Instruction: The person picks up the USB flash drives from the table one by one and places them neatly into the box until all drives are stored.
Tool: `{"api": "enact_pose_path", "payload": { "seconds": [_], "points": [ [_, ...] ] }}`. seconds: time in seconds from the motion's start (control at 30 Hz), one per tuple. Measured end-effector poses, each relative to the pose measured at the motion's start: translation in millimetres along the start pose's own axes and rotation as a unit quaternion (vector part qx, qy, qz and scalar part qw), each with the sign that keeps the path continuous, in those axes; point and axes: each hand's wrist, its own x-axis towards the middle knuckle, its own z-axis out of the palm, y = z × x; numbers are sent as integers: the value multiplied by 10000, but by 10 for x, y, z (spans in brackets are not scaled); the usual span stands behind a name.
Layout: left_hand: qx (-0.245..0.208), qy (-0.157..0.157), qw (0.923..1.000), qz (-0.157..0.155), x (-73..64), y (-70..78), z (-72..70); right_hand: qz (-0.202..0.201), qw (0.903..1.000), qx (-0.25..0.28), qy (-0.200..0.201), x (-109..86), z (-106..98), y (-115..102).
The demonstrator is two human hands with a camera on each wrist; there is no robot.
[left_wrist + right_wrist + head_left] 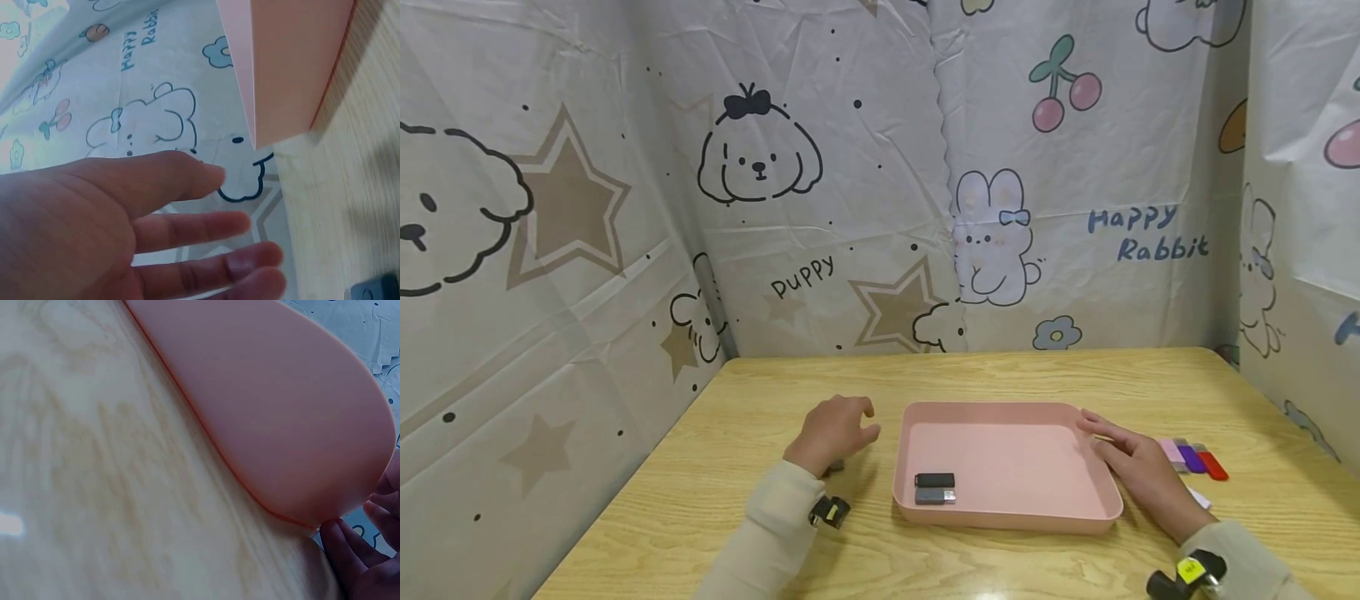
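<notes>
A shallow pink tray [1007, 458] sits on the table, with a black USB stick [935, 480] and a grey USB stick [932, 497] side by side in its front left corner. My right hand [1138, 479] holds the tray's right side, its fingertips at the rim and the wall near the far corner. Left of the tray, my left hand [835, 433] hovers over the table with loosely bent fingers and nothing between them. Under that hand lies a dark USB stick [835, 467], mostly hidden by the wrist; the left wrist view shows its end [374, 290] at the lower right.
Beyond my right hand lie a pink USB stick [1172, 455], a purple one [1191, 458] and a red one [1212, 465] in a row. A white piece [1200, 498] shows partly behind the right wrist. Printed cloth walls [880, 208] enclose the wooden table [760, 408].
</notes>
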Motion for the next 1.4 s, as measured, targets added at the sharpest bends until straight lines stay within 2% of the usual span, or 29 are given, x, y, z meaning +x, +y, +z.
{"api": "enact_pose_path", "payload": {
  "seconds": [0.2, 0.47, 0.8, 1.07, 1.4],
  "points": [
    [51, -375, 9986, -363, -31, -69, -51, -32, 10000, -1, -8, -2, -1, -5],
    [92, -665, 9966, -485, -37, -161, -49, -13, 10000, -2, -32, -11, -2, -11],
    [52, -972, 9929, -682, -3, -192, 20, 90, 9999, -128, -46, -17, -27, 15],
    [56, -1033, 9909, -858, -9, -207, 35, 31, 9999, -147, -13, -9, -31, 22],
    [83, -940, 9924, -786, -28, -236, 32, -11, 9999, -143, -15, 6, 1, 13]
  ]
}}
